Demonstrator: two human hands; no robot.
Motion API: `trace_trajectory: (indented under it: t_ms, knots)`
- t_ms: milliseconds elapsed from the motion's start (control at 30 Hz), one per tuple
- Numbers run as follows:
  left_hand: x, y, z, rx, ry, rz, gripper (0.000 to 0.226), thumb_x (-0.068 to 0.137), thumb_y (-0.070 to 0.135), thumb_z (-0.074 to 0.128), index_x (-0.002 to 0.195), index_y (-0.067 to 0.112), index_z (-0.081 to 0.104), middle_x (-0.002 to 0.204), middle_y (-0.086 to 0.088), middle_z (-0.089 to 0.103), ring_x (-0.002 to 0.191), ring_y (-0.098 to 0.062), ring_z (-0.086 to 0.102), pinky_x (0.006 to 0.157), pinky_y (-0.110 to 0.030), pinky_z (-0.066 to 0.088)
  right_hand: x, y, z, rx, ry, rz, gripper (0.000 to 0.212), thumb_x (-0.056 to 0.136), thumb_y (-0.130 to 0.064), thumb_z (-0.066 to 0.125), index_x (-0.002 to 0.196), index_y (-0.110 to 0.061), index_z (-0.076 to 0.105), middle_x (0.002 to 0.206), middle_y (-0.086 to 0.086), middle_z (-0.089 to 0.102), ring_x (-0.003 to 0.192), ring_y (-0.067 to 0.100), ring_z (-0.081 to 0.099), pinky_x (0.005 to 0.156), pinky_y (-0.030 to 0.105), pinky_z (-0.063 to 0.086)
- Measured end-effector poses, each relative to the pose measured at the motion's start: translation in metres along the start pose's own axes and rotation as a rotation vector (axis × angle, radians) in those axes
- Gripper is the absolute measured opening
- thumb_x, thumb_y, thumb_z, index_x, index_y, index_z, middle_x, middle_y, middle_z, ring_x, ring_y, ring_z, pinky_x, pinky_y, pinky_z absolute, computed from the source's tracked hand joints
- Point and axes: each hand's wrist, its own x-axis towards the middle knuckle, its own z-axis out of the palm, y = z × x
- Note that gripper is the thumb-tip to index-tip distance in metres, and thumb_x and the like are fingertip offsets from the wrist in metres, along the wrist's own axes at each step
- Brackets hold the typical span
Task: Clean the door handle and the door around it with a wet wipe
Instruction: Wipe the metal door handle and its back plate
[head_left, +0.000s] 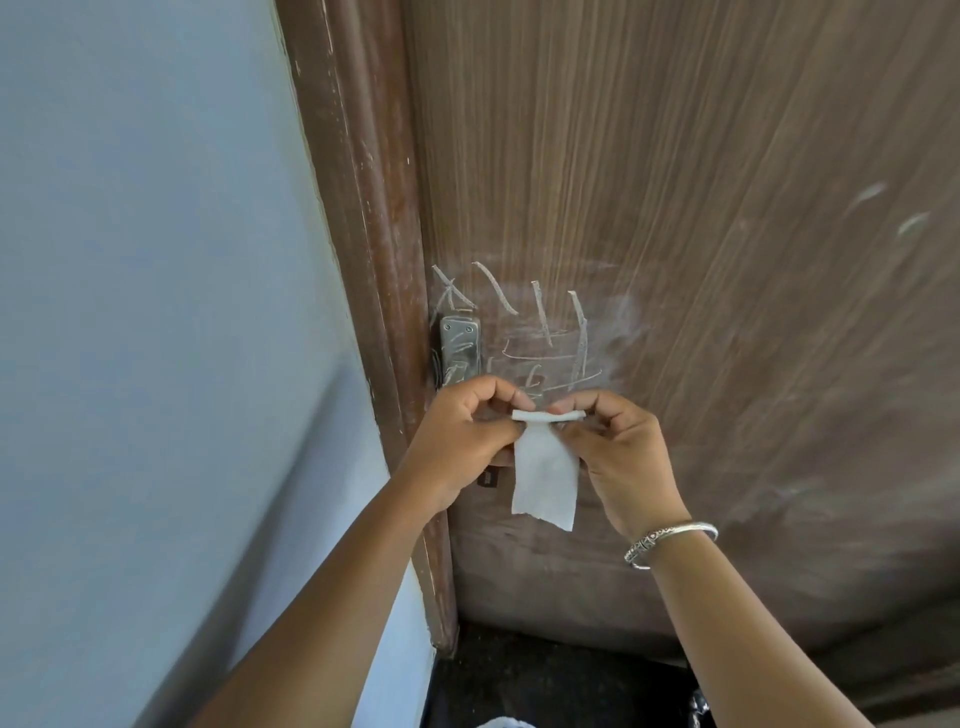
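- A pale blue wall (156, 312) fills the left side.
- The brown door frame (363, 208) runs down beside it, its paint scuffed and flecked with white.
- The metal handle (460, 348) sits at the door's left edge, just beside the frame. White scribbles cross its plate, and its lower part is hidden behind the left hand.
- The left hand (462, 431) is raised in front of the door just below the plate. Its fingers are curled, and thumb and fingertips pinch the wipe's top left corner.
- The white wipe (545, 478) hangs between the two hands. Its top edge is folded over into a narrow band and the rest drops loosely. Whether it touches the door cannot be told.
- White chalk-like marks (540, 322) cover the door just above the hands and right of the handle.
- The right hand (618, 457) pinches the wipe's top right corner, fingers curled.
- A silver bracelet (670, 540) circles the right wrist.
- The wood-grain door (727, 208) spreads to the right, with a hazy smear and two small white streaks (891, 208).
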Motion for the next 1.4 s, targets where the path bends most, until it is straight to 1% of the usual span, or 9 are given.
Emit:
trace_trajectory:
  t_ms: [100, 233, 400, 500, 733, 867, 1067, 1267, 1400]
  knots:
    - [0.008, 0.001, -0.002, -0.125, -0.08, -0.047, 0.019, 0.085, -0.005, 0.058, 0.083, 0.011, 0.068, 0.089, -0.017, 0.066, 0.085, -0.027, 0.069, 0.063, -0.033, 0.059, 0.003, -0.002, -0.003, 0.002, 0.023, -0.021, 0.041, 0.08, 0.015, 0.057, 0.068, -0.022, 0.072, 0.087, -0.003, 0.071, 0.081, 0.009, 0.067, 0.066, 0.019, 0.052]
    - [0.016, 0.002, -0.004, -0.215, -0.096, -0.044, 0.009, 0.083, 0.002, 0.063, 0.082, 0.01, 0.067, 0.083, -0.009, 0.065, 0.077, -0.021, 0.069, 0.062, -0.032, 0.059, 0.008, -0.004, -0.002, 0.013, 0.004, -0.041, 0.036, 0.077, 0.019, 0.056, 0.076, -0.014, 0.072, 0.105, 0.005, 0.063, 0.092, 0.008, 0.063, 0.069, 0.018, 0.051]
    - [0.02, -0.002, -0.009, -0.144, -0.009, 0.064, 0.029, 0.075, -0.008, 0.069, 0.087, 0.017, 0.063, 0.083, -0.002, 0.064, 0.073, -0.008, 0.068, 0.056, -0.023, 0.056, 0.017, 0.004, 0.005, 0.061, 0.066, -0.016, 0.035, 0.078, 0.011, 0.063, 0.099, -0.016, 0.065, 0.093, -0.004, 0.072, 0.083, 0.011, 0.069, 0.064, 0.021, 0.055]
    - [0.021, -0.004, -0.014, -0.098, 0.046, 0.133, 0.035, 0.073, -0.006, 0.072, 0.09, 0.024, 0.062, 0.087, -0.001, 0.065, 0.077, -0.008, 0.068, 0.059, -0.024, 0.057, 0.022, 0.007, 0.009, -0.013, 0.064, 0.02, 0.024, 0.08, 0.004, 0.066, 0.093, -0.016, 0.068, 0.081, -0.005, 0.074, 0.077, 0.012, 0.07, 0.059, 0.02, 0.053]
    - [0.022, -0.01, -0.021, -0.092, 0.027, 0.051, 0.025, 0.08, 0.001, 0.068, 0.087, 0.025, 0.064, 0.088, -0.003, 0.063, 0.076, -0.013, 0.07, 0.057, -0.028, 0.057, 0.026, 0.006, 0.017, -0.045, 0.0, -0.013, 0.033, 0.085, -0.001, 0.062, 0.089, -0.033, 0.069, 0.087, 0.015, 0.069, 0.082, 0.029, 0.065, 0.068, 0.046, 0.057]
    - [0.022, -0.011, -0.022, -0.104, 0.043, 0.059, 0.025, 0.08, -0.004, 0.067, 0.077, 0.021, 0.066, 0.078, 0.003, 0.067, 0.078, -0.016, 0.07, 0.06, -0.029, 0.058, 0.027, 0.005, 0.019, -0.015, 0.009, -0.003, 0.041, 0.083, 0.009, 0.058, 0.076, -0.029, 0.071, 0.083, -0.004, 0.071, 0.082, 0.013, 0.066, 0.069, 0.036, 0.057]
    - [0.022, -0.012, -0.023, -0.158, 0.055, 0.105, 0.023, 0.077, -0.002, 0.069, 0.073, 0.021, 0.073, 0.079, 0.007, 0.072, 0.079, -0.014, 0.069, 0.069, -0.03, 0.059, 0.028, 0.007, 0.018, 0.15, 0.038, 0.084, 0.046, 0.081, 0.017, 0.047, 0.067, -0.019, 0.072, 0.103, 0.008, 0.068, 0.095, 0.024, 0.064, 0.07, 0.035, 0.054]
    - [0.023, -0.015, -0.022, -0.108, 0.164, 0.143, 0.036, 0.071, -0.007, 0.073, 0.09, 0.024, 0.068, 0.079, 0.006, 0.074, 0.08, -0.013, 0.07, 0.069, -0.031, 0.059, 0.029, 0.011, 0.029, 0.219, 0.125, 0.133, 0.03, 0.076, 0.001, 0.069, 0.103, -0.011, 0.066, 0.088, -0.001, 0.072, 0.081, 0.017, 0.068, 0.066, 0.027, 0.056]
    - [0.024, -0.018, -0.023, -0.089, 0.2, 0.17, 0.039, 0.069, -0.007, 0.075, 0.096, 0.021, 0.067, 0.102, 0.004, 0.069, 0.084, -0.007, 0.068, 0.069, -0.022, 0.057, 0.029, 0.01, 0.035, 0.188, 0.151, 0.16, 0.015, 0.075, 0.001, 0.07, 0.085, -0.01, 0.07, 0.077, 0.004, 0.072, 0.075, 0.019, 0.068, 0.061, 0.024, 0.055]
